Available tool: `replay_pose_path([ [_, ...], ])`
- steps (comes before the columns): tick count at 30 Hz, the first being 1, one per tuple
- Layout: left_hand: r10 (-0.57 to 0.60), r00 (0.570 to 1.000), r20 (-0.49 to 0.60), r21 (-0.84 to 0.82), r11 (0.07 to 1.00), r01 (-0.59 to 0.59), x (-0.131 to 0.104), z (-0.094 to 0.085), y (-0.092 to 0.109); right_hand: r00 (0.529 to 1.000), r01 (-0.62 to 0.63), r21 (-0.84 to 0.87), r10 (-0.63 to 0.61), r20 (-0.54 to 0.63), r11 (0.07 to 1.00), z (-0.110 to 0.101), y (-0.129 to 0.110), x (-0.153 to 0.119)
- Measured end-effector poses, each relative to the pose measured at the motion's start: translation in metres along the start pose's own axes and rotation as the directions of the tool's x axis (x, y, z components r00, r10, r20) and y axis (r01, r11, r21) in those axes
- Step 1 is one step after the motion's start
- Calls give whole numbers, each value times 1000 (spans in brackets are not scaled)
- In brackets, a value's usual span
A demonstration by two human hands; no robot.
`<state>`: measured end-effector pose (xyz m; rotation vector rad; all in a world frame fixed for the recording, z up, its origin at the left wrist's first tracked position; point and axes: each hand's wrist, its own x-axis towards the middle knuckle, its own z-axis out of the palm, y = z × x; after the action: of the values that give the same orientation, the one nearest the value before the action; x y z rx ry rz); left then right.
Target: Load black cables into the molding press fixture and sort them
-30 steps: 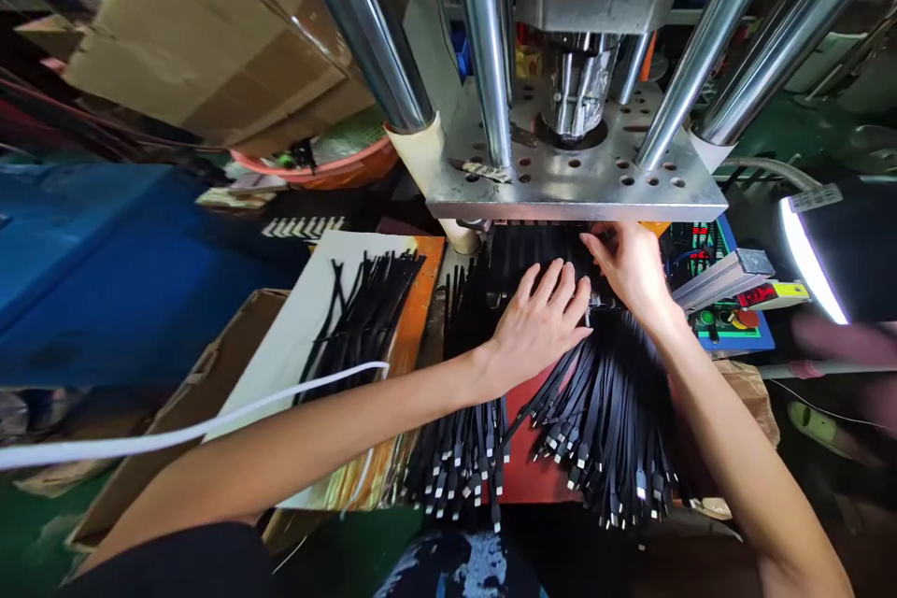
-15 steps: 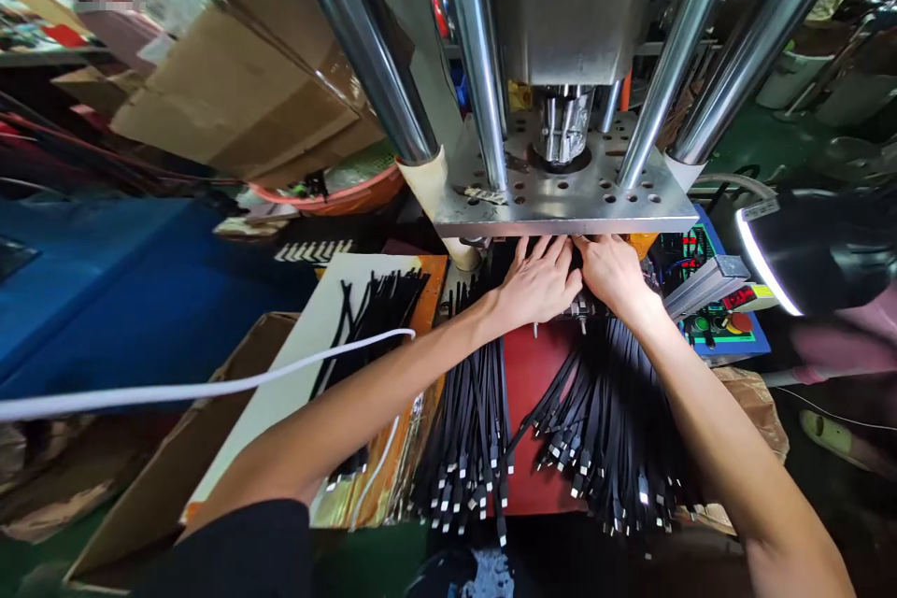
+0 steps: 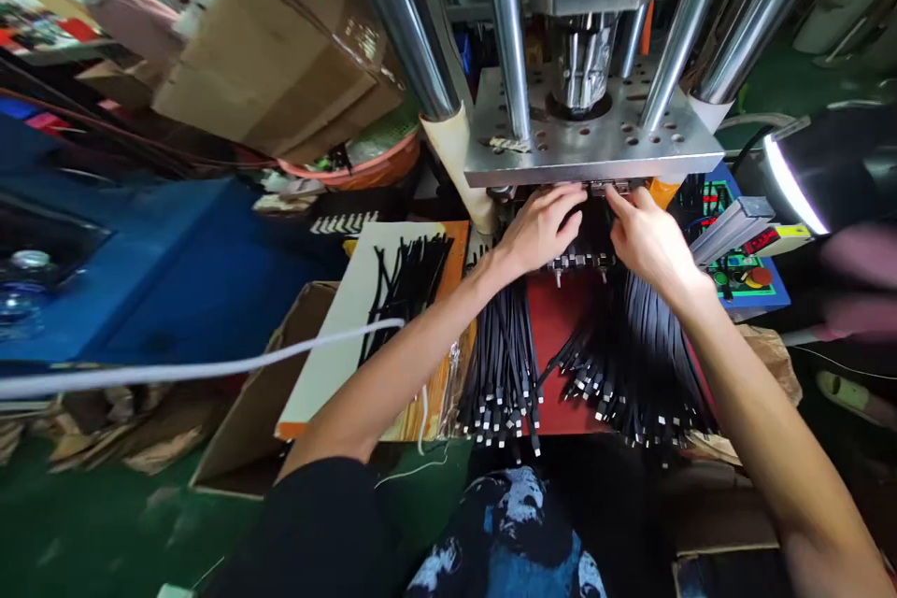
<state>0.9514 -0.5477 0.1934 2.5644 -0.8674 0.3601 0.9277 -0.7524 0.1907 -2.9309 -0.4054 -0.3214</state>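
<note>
My left hand (image 3: 545,226) reaches under the front edge of the perforated metal plate (image 3: 595,154), its fingers apart and pointing right over a dark fixture (image 3: 583,262). Opposite it, my right hand (image 3: 648,232) has its index finger extended at a metal strip beneath the plate. Nothing shows in either hand. Below the hands, two bundles of black cables with metal-tipped plugs, a left bundle (image 3: 505,364) and a right bundle (image 3: 648,346), hang over a red surface (image 3: 553,318). Another black cable bunch (image 3: 413,276) lies on a white board (image 3: 350,299).
Thick steel columns (image 3: 403,19) rise around the plate. At the right are a control panel (image 3: 753,276) with lit displays and a ring lamp (image 3: 791,182). A white cord (image 3: 210,376) crosses from the left. A person (image 3: 133,23) is at the upper left.
The view has shifted, showing more of the floor and lap. My hands have moved a little apart, and the fixture below them shows more. My right index finger is now visible.
</note>
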Motion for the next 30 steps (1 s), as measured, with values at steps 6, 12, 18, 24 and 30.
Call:
replay_pose_path([
  [6,-502,859,99,51,865,500,-149,-3,36,923,-323,-108,338,182,940,12,-28,-150],
  [12,-578,801,156,-27,808,589,-176,18,11,913,-409,227,395,108,884,20,-16,-170],
  [18,-679,698,228,-58,706,705,-178,8,12,884,-427,501,464,56,753,8,-14,-188],
  [24,-622,675,398,-343,581,738,-179,-7,13,950,-300,771,251,186,562,-16,-40,-206],
  [30,-413,690,595,-787,-125,604,-184,-11,61,988,-93,878,-66,140,469,-19,-96,-203],
])
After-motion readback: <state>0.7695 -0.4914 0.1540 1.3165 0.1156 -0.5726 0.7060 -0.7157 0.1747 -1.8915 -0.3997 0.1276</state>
